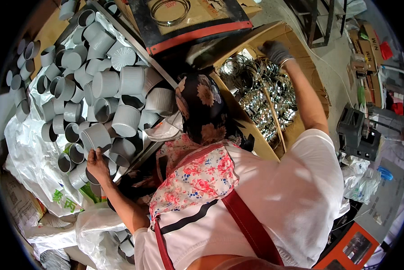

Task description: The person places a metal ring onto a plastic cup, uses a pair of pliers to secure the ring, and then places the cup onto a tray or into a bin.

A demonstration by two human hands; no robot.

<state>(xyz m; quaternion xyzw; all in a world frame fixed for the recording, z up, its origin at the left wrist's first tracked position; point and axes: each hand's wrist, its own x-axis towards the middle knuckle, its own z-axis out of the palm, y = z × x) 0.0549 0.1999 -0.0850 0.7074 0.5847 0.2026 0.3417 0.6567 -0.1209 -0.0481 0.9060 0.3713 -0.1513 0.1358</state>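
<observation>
My left hand (98, 166) pinches the lower rim of a grey plastic cup (96, 137), fingers closed on it, at the near side of a large heap of similar cups (105, 84). Off to the right, my right hand (276, 52), in a dark grey glove, reaches over the far end of an open cardboard box (310, 85). Shiny metal rings (267, 96) fill this box in a tangled pile just below the glove. The gloved fingers are too dark to show whether they grip a ring.
White plastic sheeting (29, 153) lies under the cups. A metal bar (136, 47) runs along the heap's right edge. Ahead is a black-and-red framed surface (202, 33) bearing several loose wire rings (169, 11). A thin strip (274, 112) crosses the ring pile. A dark machine (358, 132) stands at right.
</observation>
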